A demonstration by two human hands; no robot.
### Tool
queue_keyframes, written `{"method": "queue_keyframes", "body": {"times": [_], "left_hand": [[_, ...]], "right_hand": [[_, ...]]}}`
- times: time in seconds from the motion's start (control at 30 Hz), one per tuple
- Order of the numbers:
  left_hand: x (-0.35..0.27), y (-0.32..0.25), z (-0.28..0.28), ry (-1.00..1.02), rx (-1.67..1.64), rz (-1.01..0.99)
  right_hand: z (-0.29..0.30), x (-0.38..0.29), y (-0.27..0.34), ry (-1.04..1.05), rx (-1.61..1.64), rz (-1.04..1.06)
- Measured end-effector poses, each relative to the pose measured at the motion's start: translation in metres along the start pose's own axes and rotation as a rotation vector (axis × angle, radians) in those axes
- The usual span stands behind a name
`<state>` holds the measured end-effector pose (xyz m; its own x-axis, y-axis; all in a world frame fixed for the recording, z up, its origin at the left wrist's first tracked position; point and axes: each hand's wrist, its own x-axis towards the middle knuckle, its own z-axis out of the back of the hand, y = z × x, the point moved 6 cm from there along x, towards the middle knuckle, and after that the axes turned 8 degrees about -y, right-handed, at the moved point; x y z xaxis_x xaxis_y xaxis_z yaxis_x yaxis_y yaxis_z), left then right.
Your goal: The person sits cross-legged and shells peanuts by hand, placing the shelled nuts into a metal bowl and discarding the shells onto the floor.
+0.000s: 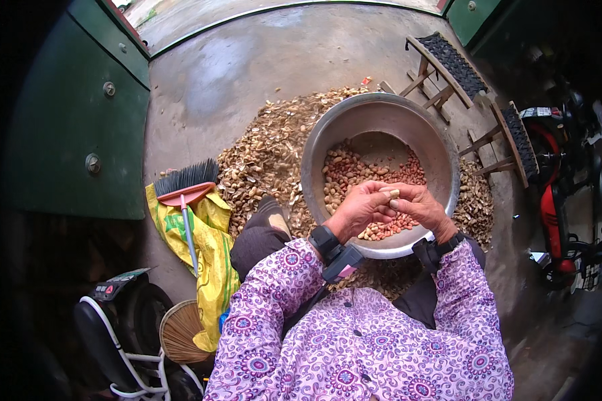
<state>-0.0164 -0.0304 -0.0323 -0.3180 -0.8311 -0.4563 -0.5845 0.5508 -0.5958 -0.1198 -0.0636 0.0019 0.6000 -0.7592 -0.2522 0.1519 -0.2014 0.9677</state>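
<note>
Over a wide metal basin [318, 150], my left hand [361, 206] and my right hand [420, 204] meet fingertip to fingertip. Between them is a pale peanut pod [394, 193], pinched by the thumbs and forefingers of both. Whether its shell is cracked is too small to tell. Reddish shelled peanuts [400, 176] lie in the basin below, mixed with whole peanuts in their shells [335, 189] towards its left side. My hands hide part of this heap. Part of the basin's brown bottom [379, 145] shows beyond the nuts.
Empty peanut shells [276, 135] are heaped around the basin. At left, a broom [186, 193] lies on a yellow woven sack [213, 250], near a straw fan [180, 331]. Two stools with woven black seats [451, 60] stand at right, beside a red-and-black vehicle [551, 215]. Green metal doors [80, 130] flank the opening.
</note>
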Motion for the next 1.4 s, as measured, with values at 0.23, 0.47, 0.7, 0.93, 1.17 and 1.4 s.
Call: {"method": "queue_keyframes", "body": {"times": [0.23,0.47,0.7,0.93,1.17,1.4], "left_hand": [[0.002,-0.008,-0.007,-0.124,0.011,-0.076],[0.008,-0.005,-0.01,-0.123,-0.031,-0.154],[0.006,-0.001,-0.021,-0.033,0.04,-0.048],[0.005,-0.004,-0.023,0.004,0.259,-0.093],[0.002,-0.006,-0.031,-0.003,0.256,-0.084],[0.01,-0.001,-0.039,0.065,0.227,-0.238]], "right_hand": [[0.031,-0.004,-0.002,-0.332,0.352,0.008],[0.032,-0.01,0.001,-0.343,0.093,0.0],[0.034,-0.015,0.007,-0.338,-0.077,0.072],[0.033,-0.018,0.015,-0.347,-0.16,0.173],[0.026,-0.014,-0.008,-0.317,0.263,0.036],[-0.004,-0.014,-0.015,-0.072,0.386,-0.058]]}}
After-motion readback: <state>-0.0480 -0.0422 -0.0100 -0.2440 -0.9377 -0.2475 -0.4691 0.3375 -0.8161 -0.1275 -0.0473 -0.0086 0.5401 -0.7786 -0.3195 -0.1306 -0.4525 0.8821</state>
